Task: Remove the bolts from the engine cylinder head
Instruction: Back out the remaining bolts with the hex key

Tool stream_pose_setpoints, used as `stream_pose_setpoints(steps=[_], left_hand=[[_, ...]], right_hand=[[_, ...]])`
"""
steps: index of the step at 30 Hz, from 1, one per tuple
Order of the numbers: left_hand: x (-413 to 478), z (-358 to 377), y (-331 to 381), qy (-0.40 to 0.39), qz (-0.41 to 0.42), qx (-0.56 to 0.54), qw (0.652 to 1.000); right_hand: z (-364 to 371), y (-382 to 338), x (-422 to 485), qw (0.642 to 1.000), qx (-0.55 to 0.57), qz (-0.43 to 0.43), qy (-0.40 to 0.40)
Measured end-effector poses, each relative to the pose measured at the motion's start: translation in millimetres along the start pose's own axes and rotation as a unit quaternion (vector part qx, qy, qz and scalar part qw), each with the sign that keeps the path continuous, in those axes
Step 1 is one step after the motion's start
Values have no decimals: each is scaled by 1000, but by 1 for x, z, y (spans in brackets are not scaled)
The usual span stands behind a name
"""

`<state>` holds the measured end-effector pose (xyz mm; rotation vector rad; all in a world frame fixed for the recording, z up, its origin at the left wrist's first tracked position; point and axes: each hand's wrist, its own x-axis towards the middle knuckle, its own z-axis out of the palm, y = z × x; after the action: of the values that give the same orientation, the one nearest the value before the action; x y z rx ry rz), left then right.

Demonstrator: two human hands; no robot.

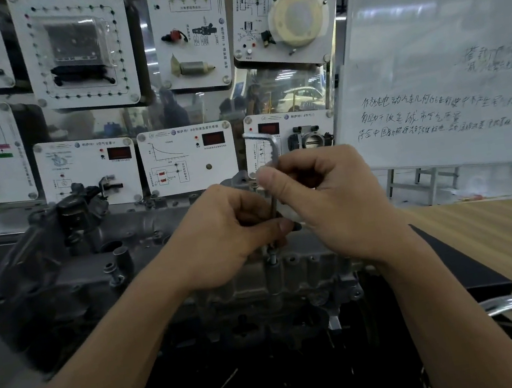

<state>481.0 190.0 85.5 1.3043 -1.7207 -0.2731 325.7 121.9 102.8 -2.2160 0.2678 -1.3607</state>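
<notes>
While one bolt (pixel 272 258) is being worked, stock reads as follows.

Item 1, cylinder head (pixel 128 275): grey cast alloy, lying across the view below the hands on a dark base; lower part in shadow.

Item 2, bolt: at the head's near edge, right of its middle, just under the left hand. It seems to stand proud of its boss, so prob. partly backed out, not free.

Item 3, hex key (pixel 269 146): L-shaped, long leg upright, short leg at top pointing left. Its tip runs down toward the bolt; the seat itself is hidden by fingers.

Item 4, left hand (pixel 225 240): fingers curled, thumb and fingertips pinching the key's lower shaft just above the bolt.

Item 5, right hand (pixel 324 204): fingers curled round the upper shaft below the bend, thumb pressed against it.

Status (est.) — loosening of this bolt is under way and lift-out is left. No removed bolts show on the wooden table (pixel 496 227) or the black tray (pixel 463 267) at the right, so nothing can be counted as done. Small fasteners show along the head's far edge (pixel 148 204) and at its left end (pixel 113 271), too blurred to say whether they are bolts left to pull.

Misc. — training panels (pixel 188 160) behind; whiteboard (pixel 441 55) at the right.
</notes>
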Motion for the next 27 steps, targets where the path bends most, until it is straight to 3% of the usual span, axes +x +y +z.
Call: stream_pose_setpoints(steps=[3, 5, 11, 13, 18, 21, 25, 27], left_hand=[[2, 9, -3, 70, 18, 21, 997], [4, 12, -3, 81, 27, 34, 996], [-3, -4, -1, -62, 42, -19, 997], [-5, -5, -2, -70, 34, -9, 997], [-4, 5, -2, 52, 52, 31, 997], [-2, 11, 0, 81, 66, 27, 994], [0, 9, -1, 77, 63, 24, 995], [-1, 4, -2, 23, 67, 2, 997]], right_hand=[[2, 1, 0, 997, 29, -5, 69], [4, 3, 0, 997, 14, -6, 74], [-5, 1, 0, 998, -42, 4, -50], [-6, 1, 0, 997, -27, 2, -68], [-1, 1, 0, 1000, -13, -12, 25], [0, 1, 0, 998, -19, -13, 54], [-4, -1, -1, 999, -30, -27, -2], [-5, -2, -1, 998, -51, -15, -43]])
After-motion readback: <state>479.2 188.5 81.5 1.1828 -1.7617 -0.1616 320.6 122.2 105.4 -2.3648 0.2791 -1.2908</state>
